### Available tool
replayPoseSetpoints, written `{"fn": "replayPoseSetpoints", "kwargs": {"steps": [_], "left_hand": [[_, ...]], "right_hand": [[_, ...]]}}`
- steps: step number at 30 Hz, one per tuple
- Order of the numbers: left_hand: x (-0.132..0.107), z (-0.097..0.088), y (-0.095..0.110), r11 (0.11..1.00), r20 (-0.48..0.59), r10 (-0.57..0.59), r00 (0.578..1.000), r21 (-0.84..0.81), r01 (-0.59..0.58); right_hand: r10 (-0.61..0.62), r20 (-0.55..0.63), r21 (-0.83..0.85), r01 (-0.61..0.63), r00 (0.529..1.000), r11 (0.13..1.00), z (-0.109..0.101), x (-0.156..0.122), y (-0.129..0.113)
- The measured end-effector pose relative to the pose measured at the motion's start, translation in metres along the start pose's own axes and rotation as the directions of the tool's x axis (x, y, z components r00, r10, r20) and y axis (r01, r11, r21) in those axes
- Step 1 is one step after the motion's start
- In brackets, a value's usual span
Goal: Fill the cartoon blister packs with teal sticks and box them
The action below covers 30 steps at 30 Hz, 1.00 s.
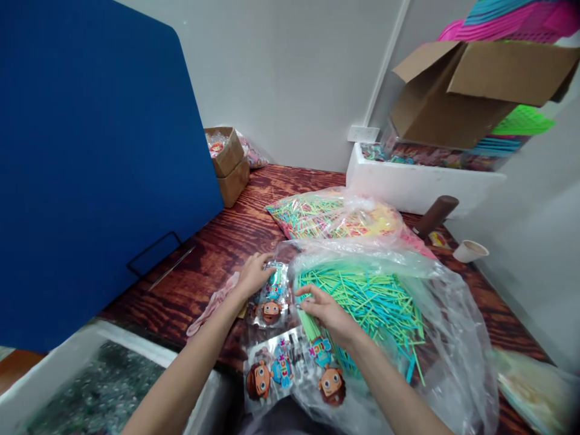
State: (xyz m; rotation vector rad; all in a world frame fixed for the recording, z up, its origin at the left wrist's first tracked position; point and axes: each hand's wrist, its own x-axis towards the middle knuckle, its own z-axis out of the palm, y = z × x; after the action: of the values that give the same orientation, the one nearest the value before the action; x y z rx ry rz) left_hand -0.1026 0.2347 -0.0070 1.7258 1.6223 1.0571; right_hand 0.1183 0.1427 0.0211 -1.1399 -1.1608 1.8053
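Shiny packets [272,368] with cartoon faces lie closest. The left hand [254,275] is bent, its fingertips on another packet [272,293]; I can't tell if it pinches. The right hand [330,311] curls thumb and finger by a green bunch of sticks [310,326] near one close packet; its grip isn't clear. It looks like sticks are being put in packets, so keeping them straight matters next. Loose sticks [371,302] fill a floppy clear bag [457,347] that could get in the way. A pink cloth [215,305] lies left.
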Motion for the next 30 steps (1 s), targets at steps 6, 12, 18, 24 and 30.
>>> {"fn": "replayPoseSetpoints", "kwargs": {"steps": [6,12,18,24,30], "left_hand": [[0.002,-0.002,0.0,0.985,0.004,-0.056,0.998,-0.161,0.056],[-0.025,-0.012,0.026,0.924,0.02,-0.059,0.998,-0.377,0.062],[-0.053,-0.019,0.058,0.862,0.045,-0.028,0.999,-0.504,0.047],[-0.067,-0.023,0.08,0.873,0.055,0.013,0.998,-0.488,0.016],[-0.077,-0.014,0.082,0.887,0.087,0.064,0.994,-0.462,-0.017]], "right_hand": [[-0.03,0.019,-0.029,0.03,0.999,0.999,0.004,0.021,0.01],[-0.296,-0.026,-0.347,0.269,0.955,0.898,0.008,0.013,-0.027],[-0.37,0.081,-0.544,0.352,0.925,0.761,0.024,-0.012,-0.056],[-0.397,0.044,-0.534,0.358,0.917,0.766,0.026,-0.023,-0.061],[-0.336,0.082,-0.555,0.323,0.938,0.767,0.023,-0.027,-0.062]]}}
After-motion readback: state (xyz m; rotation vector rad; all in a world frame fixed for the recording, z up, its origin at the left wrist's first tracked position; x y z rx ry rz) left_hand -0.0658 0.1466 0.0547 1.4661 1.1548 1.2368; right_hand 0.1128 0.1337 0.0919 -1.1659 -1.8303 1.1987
